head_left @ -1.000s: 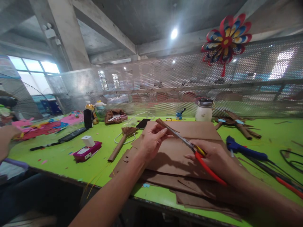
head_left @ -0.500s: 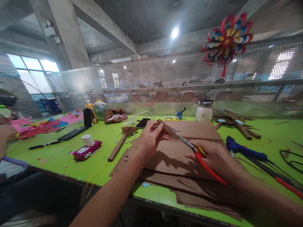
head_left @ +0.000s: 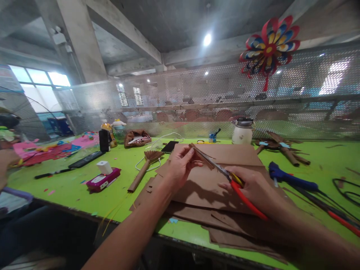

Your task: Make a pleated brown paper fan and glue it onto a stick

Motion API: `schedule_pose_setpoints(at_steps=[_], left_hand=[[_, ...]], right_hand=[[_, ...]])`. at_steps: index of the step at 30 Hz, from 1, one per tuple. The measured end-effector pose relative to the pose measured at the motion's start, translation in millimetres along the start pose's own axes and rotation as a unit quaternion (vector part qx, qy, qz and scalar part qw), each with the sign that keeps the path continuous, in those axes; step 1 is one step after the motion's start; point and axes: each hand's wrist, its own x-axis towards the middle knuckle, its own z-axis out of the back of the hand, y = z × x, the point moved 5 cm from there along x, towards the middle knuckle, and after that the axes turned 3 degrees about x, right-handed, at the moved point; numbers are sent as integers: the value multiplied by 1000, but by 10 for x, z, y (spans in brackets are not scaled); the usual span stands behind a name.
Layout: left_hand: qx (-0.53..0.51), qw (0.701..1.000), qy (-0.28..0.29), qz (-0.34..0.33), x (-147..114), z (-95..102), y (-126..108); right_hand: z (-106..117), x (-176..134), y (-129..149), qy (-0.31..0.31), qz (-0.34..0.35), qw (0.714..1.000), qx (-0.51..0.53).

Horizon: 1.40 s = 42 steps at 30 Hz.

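The left hand's (head_left: 180, 167) fingers cover part of the brown paper strip (head_left: 200, 152), so its pinched end cannot be fully made out. The right hand's (head_left: 254, 185) fingers hide much of the scissors' (head_left: 244, 198) handles. Below the fingers, the forearms (head_left: 132, 228) block parts of the brown paper sheets (head_left: 208, 193) and run out of frame. Far right of the fingers, a red-handled tool (head_left: 317, 204) is cut off; far left, a co-worker's arm (head_left: 7, 165) is cropped and blurred. Beyond the fingertips, shapes behind the perforated screen (head_left: 182, 90) are too indistinct to name.
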Motion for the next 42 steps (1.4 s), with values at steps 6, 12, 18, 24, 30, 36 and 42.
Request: schedule_pose_setpoints(at_steps=[6, 12, 18, 24, 30, 36, 42], left_hand=[[1, 1000, 17, 5, -21, -59, 31], [-7, 1000, 1, 0, -18, -44, 44], [-18, 1000, 6, 1, -28, -70, 42], [-14, 1000, 9, 5, -28, -55, 39], [-17, 1000, 23, -3, -46, -100, 50], [-28, 999, 37, -13, -68, -147, 69], [-26, 999, 36, -8, -76, -153, 54]], right_hand=[[4, -3, 35, -13, 10, 1000, -3], [-45, -28, 17, -13, 4, 1000, 2], [-41, -57, 61, -7, -6, 1000, 20], [-44, -58, 67, 0, -6, 1000, 19], [-83, -33, -4, -25, 1, 1000, 15], [-59, -41, 62, -30, 3, 999, 34], [-8, -58, 165, -34, 7, 999, 35]])
